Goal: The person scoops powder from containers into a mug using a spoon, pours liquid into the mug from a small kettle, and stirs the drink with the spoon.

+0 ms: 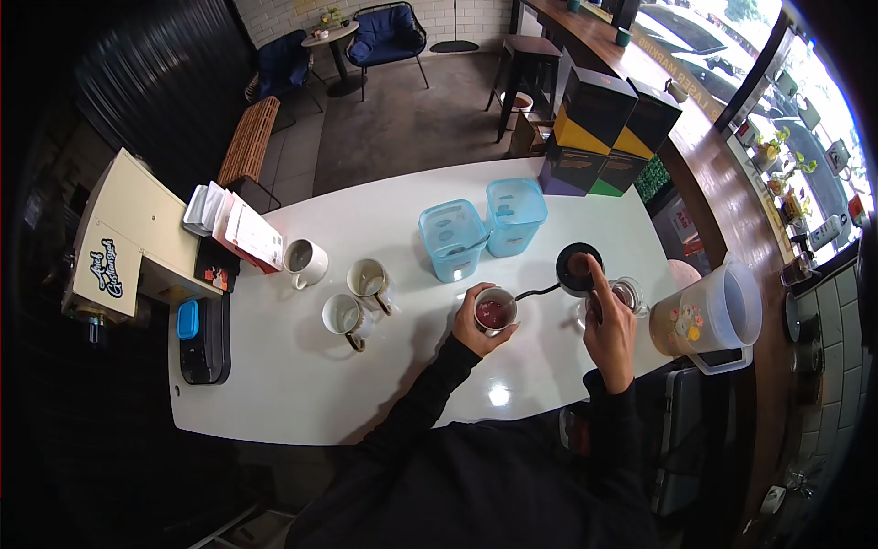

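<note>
Pouring looks to be my step: my left hand's (467,327) fingers clasp the cup (495,294) of red liquid (495,315) above the bench (283,375); my right hand's (614,336) grip the kettle (568,280) at its two o'clock. Next calls for holding the spout (541,291) steady, I judge.

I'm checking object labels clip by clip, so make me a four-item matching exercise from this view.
1. Cup
2. Kettle
3. Large pitcher
4. Two containers

A. Translucent light blue
B. At the right end of the white table
C. Dark, with a thin spout pointing left
D. In the left hand, with reddish liquid inside

Pairs: 1-D; 2-C; 3-B; 4-A.
</note>
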A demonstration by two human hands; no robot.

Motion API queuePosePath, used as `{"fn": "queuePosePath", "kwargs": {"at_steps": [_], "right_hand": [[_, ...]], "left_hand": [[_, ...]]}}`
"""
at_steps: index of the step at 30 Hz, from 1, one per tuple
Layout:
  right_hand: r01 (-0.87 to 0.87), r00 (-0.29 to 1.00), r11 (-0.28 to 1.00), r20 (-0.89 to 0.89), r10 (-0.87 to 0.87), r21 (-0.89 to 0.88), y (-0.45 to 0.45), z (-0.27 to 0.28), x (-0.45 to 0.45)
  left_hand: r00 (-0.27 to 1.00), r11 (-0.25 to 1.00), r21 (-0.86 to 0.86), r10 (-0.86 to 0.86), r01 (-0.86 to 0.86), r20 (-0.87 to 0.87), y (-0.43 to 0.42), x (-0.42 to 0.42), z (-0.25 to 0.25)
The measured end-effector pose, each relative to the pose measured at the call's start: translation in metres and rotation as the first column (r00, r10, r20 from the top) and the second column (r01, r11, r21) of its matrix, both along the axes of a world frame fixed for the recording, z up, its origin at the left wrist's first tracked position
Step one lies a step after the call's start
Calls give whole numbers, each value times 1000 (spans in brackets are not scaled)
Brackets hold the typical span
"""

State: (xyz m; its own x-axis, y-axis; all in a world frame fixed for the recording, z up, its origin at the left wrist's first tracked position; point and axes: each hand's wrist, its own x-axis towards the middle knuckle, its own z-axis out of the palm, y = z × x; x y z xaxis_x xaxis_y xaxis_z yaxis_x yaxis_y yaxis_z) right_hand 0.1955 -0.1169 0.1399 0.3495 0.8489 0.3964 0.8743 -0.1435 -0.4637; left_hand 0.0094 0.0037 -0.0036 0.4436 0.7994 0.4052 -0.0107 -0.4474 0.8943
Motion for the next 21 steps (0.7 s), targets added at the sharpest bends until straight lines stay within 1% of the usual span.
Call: {"fn": "queuePosePath", "kwargs": {"at_steps": [4,6,8,10,15,18,20,21], "right_hand": [[-43,999,999,19,43,0,-2,-3,4],[-66,998,995,-16,67,70,-2,-7,3],[-68,997,996,-40,70,51,-2,-8,2],[-65,995,997,-68,68,36,-2,-9,0],[-19,995,999,-100,23,43,-1,-6,0],[-31,997,997,-64,36,74,-3,-8,-2],[-27,998,998,-60,31,62,-4,-7,-3],[-26,998,998,-58,29,51,-5,-7,-4]], "left_hand": [[1000,1000,3,-4,4,-4,1,1,-4],[1000,1000,6,3,-3,-5,1,1,-3],[1000,1000,10,3,-3,-11,0,1,-2],[1000,1000,-15,-6,6,-11,1,0,0],[1000,1000,8,2,-2,-13,0,0,-1],[1000,999,31,14,-14,-13,2,1,-3],[1000,999,42,16,-16,-11,2,1,-3],[1000,1000,22,10,-9,-16,1,1,-3]]}}
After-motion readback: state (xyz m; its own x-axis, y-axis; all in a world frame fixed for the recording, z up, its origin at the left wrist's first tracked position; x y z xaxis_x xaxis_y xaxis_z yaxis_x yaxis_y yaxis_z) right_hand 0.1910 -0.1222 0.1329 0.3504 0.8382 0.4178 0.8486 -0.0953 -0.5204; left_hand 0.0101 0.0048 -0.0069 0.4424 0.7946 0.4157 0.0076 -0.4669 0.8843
